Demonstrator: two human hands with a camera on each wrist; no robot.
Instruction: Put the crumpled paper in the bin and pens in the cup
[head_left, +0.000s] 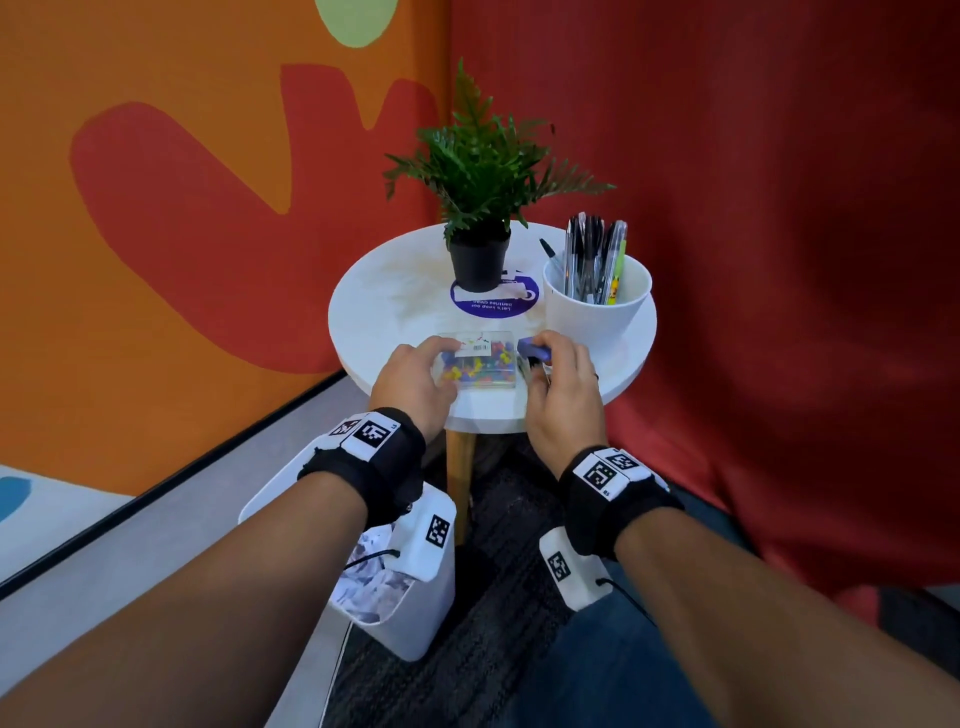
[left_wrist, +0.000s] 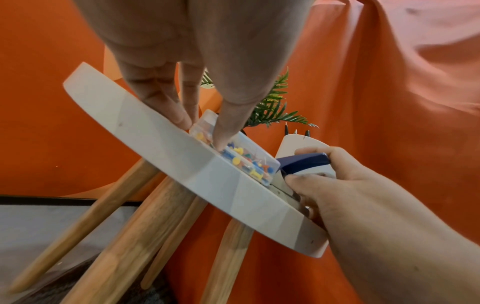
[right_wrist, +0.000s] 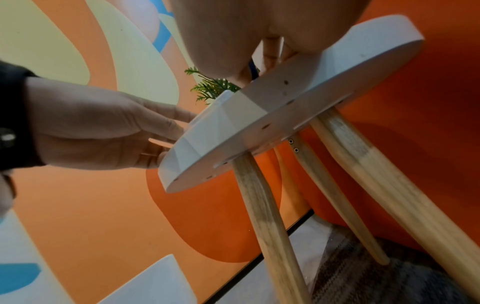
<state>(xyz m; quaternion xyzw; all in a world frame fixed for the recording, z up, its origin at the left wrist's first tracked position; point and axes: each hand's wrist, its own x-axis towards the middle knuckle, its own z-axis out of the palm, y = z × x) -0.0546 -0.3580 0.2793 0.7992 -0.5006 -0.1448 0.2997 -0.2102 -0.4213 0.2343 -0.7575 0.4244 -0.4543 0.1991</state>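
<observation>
A white cup (head_left: 597, 306) with several pens (head_left: 592, 254) in it stands at the right of the round white table (head_left: 395, 306). On the floor under my left forearm is a white bin (head_left: 415, 613) holding crumpled paper (head_left: 371, 582). My left hand (head_left: 415, 374) pinches a clear box of coloured push pins (head_left: 483, 364) between thumb and fingers (left_wrist: 184, 121) at the table's near edge. Just right of that box, my right hand (head_left: 558, 384) grips a blue stapler (head_left: 535, 349); the left wrist view shows its fingers curled round the stapler (left_wrist: 303, 162).
A potted fern (head_left: 480, 208) in a black pot stands on a purple sticker (head_left: 514, 304) at the table's middle. The table has wooden legs (right_wrist: 270, 216). An orange wall lies to the left, a red curtain (head_left: 779, 260) behind and right. Dark carpet covers the floor below.
</observation>
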